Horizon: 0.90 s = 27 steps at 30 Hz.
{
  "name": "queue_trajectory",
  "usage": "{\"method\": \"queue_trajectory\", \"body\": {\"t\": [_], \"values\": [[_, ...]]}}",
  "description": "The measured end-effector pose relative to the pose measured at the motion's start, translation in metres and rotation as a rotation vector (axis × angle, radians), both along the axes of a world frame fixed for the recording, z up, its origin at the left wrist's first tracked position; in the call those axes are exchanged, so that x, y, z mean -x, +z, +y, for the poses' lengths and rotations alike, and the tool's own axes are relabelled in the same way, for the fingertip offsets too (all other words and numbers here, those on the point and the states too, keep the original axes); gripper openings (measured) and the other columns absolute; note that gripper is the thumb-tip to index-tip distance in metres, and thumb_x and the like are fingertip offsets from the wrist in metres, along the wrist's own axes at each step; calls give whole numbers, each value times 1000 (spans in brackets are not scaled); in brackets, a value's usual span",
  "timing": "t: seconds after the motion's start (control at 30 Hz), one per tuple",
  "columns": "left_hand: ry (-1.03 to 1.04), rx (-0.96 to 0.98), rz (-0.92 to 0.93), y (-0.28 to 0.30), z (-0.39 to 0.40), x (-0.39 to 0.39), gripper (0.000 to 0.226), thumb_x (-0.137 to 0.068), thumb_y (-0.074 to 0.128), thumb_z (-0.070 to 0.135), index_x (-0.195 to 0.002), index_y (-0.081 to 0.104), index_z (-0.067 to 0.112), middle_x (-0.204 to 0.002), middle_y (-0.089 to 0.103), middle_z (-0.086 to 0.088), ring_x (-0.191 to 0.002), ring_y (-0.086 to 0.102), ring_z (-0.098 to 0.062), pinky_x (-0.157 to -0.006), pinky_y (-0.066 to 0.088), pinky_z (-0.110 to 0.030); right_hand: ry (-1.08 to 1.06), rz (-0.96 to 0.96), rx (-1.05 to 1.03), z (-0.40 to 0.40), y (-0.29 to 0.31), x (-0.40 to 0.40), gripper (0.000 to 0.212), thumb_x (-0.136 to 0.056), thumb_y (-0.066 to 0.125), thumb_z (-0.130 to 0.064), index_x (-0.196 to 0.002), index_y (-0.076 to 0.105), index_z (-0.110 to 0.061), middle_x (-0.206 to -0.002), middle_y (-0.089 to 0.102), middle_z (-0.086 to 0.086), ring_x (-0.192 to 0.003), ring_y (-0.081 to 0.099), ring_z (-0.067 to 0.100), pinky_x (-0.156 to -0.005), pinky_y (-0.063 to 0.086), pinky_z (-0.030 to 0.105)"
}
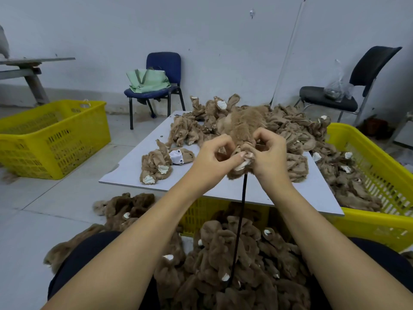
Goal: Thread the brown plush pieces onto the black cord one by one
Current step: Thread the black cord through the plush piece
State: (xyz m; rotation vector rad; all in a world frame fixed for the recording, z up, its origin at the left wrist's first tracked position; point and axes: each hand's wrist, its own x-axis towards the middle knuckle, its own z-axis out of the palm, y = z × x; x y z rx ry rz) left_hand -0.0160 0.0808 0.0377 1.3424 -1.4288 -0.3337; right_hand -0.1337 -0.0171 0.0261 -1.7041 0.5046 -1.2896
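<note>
Both hands, left [212, 156] and right [269, 153], pinch one brown plush piece [242, 130] over the board's near edge [223, 194], black cord [240, 224] hanging below

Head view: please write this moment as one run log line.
left hand: pinches brown plush piece | right hand: grips same piece | black cord: hangs below piece toward lap pile | step: threading

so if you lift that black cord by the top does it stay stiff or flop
The black cord would probably flop: it is thin and hangs from the plush piece both hands pinch. It looks light itself, though the threaded plush bunch would likely drag it down.
</note>
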Motion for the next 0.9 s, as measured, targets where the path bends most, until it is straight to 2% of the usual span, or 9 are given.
{"method": "queue_trajectory", "body": {"t": [0.1,0.17,0.23,0.3,0.43,0.53,0.67,0.73,0.9], "values": [[17,16,20,2,-1,-2,19,-92,70,6,-81,57,-2,-79,53,-9,-56,46,-6,-54,39,-20,33,-42,-50,3,-1,0,24,-75,62,6,-69,39,-1,-63,36,12,-57,37,21,-44,37,28],[52,72,-24,4,-1,-7,17,-88,72,2,-79,58,-2,-79,54,-11,-63,48,-8,-57,40,-21,132,-8,-101,2,-1,3,15,-79,64,0,-75,50,0,-66,48,19,-56,48,24,-44,43,29],[99,114,-41,6,0,-11,16,-85,70,-2,-76,58,-3,-78,54,-14,-65,47,-11,-57,41,-25,245,56,-146,-3,0,5,12,-85,65,-8,-81,58,0,-72,58,20,-61,57,29,-52,50,34],[158,139,-17,6,1,-11,15,-84,64,-8,-74,54,-4,-75,51,-15,-62,44,-10,-54,38,-24,333,94,-189,-8,1,6,15,-84,65,-14,-77,56,-5,-74,53,17,-68,54,29,-63,48,35],[345,200,78,0,-3,-9,17,-83,59,-8,-72,47,-4,-69,43,-14,-60,37,-13,-54,32,-23,442,164,-184,-3,-2,4,16,-77,68,-11,-83,56,-1,-83,55,16,-77,52,27,-73,47,31],[408,222,187,-3,-9,-7,16,-80,57,-8,-70,46,-7,-63,39,-9,-55,35,-16,-51,32,-21,515,174,-178,-1,-2,5,17,-78,74,-9,-92,64,-10,-88,65,4,-77,63,19,-78,51,29],[385,226,337,-1,-8,-15,17,-78,60,-8,-67,47,-10,-60,40,-16,-58,42,-23,-52,38,-35,645,166,-285,-7,6,13,34,-80,80,-4,-111,67,-6,-107,74,8,-97,72,23,-88,55,28],[337,215,366,-2,-7,-19,18,-80,62,-8,-68,49,-11,-62,44,-22,-61,45,-25,-54,40,-37,632,195,-258,-9,10,17,34,-79,78,-3,-112,68,-5,-106,76,14,-98,73,25,-89,56,29],[309,182,356,-2,-7,-9,21,-88,61,-4,-73,49,-12,-67,45,-31,-64,42,-24,-57,38,-36,444,231,-42,-4,17,16,19,-80,79,4,-91,72,-9,-83,75,-2,-78,71,13,-75,56,22]]}}
